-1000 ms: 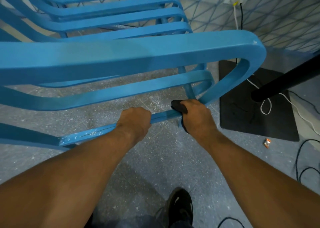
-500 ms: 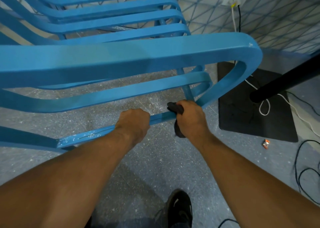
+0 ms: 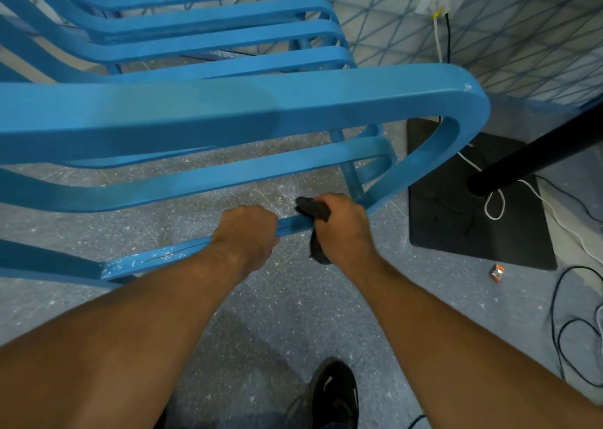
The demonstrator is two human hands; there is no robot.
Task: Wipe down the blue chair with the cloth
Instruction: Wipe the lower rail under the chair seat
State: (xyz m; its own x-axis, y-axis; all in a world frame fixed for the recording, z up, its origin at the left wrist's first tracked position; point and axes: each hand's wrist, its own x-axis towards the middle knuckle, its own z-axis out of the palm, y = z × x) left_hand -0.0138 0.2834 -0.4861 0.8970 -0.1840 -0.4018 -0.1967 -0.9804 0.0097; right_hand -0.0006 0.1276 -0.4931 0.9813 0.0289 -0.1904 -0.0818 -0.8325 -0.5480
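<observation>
Left hand (image 3: pixel 246 236) clenches blue chair (image 3: pixel 228 115) lower rail, likely steadying frame; right hand (image 3: pixel 342 229) grasps dark cloth (image 3: pixel 313 211) wrapped over rail for wiping.

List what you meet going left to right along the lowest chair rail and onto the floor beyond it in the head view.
scratched rail → left hand gripping it → dark cloth → right hand holding it → black floor plate → black cable loops
</observation>
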